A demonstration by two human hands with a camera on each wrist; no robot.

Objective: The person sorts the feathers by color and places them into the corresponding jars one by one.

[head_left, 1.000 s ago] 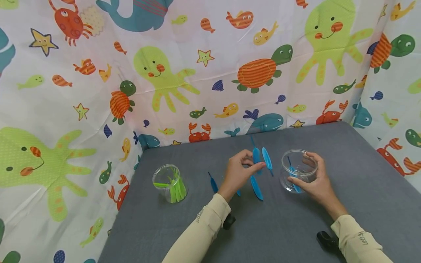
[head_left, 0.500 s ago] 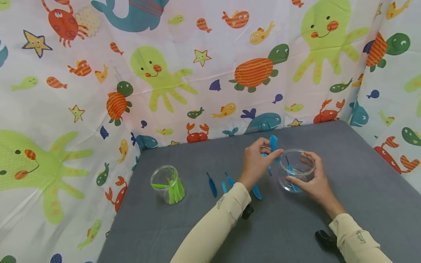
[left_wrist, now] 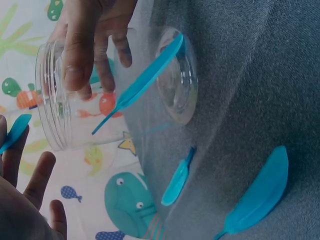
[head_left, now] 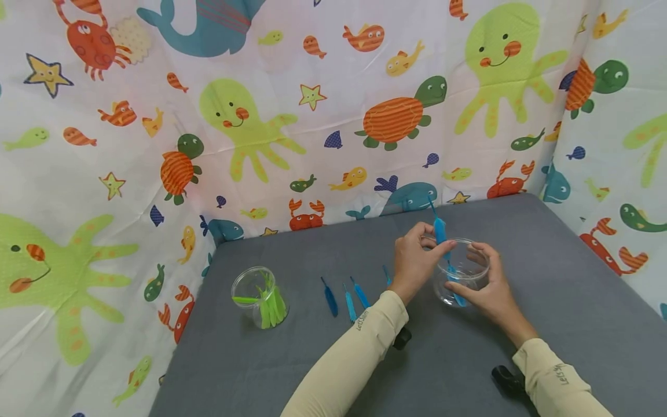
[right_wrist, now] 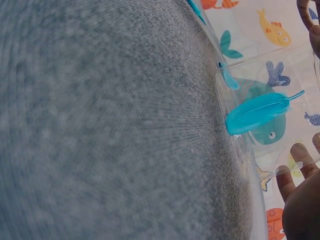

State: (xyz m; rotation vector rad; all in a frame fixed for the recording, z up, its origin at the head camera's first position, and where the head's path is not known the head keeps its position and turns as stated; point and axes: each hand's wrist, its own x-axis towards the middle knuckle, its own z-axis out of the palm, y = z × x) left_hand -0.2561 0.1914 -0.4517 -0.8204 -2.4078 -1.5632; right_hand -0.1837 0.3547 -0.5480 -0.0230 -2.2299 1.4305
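Note:
My left hand (head_left: 417,258) pinches a blue feather (head_left: 440,229) over the near-left rim of a clear jar (head_left: 443,298), its thin quill end pointing up. Fingers and thumb of my right hand (head_left: 492,295) grip the jar from its right side, and it stands upright on the table. One blue feather (left_wrist: 145,77) leans inside the jar; the right wrist view shows this blue feather (right_wrist: 257,112) through the clear wall. In the left wrist view, only a piece of the pinched feather (left_wrist: 16,132) shows at the left edge.
Several loose blue feathers (head_left: 330,300) lie on the grey table (head_left: 250,370), left of my left hand; my sleeve partly covers some. Farther left stands a second clear jar (head_left: 241,289) with green feathers (head_left: 273,307). A curtain (head_left: 333,191) printed with sea animals hangs behind.
My left hand has moved right with the pinched blue feather, from beside the jar to its rim. My right hand still holds the jar.

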